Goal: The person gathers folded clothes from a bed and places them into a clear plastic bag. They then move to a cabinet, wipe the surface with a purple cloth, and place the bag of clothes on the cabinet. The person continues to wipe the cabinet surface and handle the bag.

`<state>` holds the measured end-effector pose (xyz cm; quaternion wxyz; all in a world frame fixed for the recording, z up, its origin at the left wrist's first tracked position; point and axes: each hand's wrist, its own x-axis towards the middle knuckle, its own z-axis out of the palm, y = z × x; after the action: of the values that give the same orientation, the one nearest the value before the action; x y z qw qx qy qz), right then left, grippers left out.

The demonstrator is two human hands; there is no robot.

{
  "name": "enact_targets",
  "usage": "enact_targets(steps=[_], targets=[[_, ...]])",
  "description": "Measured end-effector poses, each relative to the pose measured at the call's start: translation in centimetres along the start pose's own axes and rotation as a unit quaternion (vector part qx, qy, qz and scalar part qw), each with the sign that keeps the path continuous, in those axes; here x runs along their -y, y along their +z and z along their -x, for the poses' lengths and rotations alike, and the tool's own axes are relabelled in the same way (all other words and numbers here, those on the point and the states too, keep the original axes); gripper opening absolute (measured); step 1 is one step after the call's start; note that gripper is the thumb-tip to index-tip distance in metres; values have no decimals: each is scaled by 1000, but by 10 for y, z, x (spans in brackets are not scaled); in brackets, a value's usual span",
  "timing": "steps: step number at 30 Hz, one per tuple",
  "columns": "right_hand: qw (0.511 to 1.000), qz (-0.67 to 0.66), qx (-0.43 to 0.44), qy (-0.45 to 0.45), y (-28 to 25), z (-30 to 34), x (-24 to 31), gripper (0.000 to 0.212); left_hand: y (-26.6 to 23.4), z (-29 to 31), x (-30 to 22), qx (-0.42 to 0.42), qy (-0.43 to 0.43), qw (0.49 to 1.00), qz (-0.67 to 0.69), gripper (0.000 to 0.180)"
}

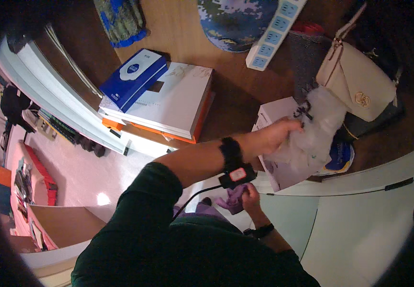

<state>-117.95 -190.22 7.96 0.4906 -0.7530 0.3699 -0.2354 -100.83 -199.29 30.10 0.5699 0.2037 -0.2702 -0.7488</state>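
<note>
My left hand [279, 136] reaches across to the right over the shelf. Its fingers are closed on a crumpled translucent plastic bag [319, 126], with dark cord-like bits at its top. Beneath the bag lies a flat white box [281, 174], partly covered. Lower down, in front of the shelf edge, my right hand [251, 198] is closed around a bunched purple cloth [233, 200]. Beside the plastic bag sits a cream handbag [360, 79] with a gold clasp.
Left of my arm, a blue box [135, 79] rests on a larger white box [176, 98]. A white power strip [274, 36] and a camouflage cap [235, 21] are at the back. A blue-and-yellow packet [342, 158] lies near the right edge. White drawer fronts [360, 225] stand below.
</note>
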Motion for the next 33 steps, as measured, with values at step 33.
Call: enact_targets(steps=[33], targets=[[961,88,102,-242,59,-20,-15,26,-10,14,6,45,-96,988,115,42]])
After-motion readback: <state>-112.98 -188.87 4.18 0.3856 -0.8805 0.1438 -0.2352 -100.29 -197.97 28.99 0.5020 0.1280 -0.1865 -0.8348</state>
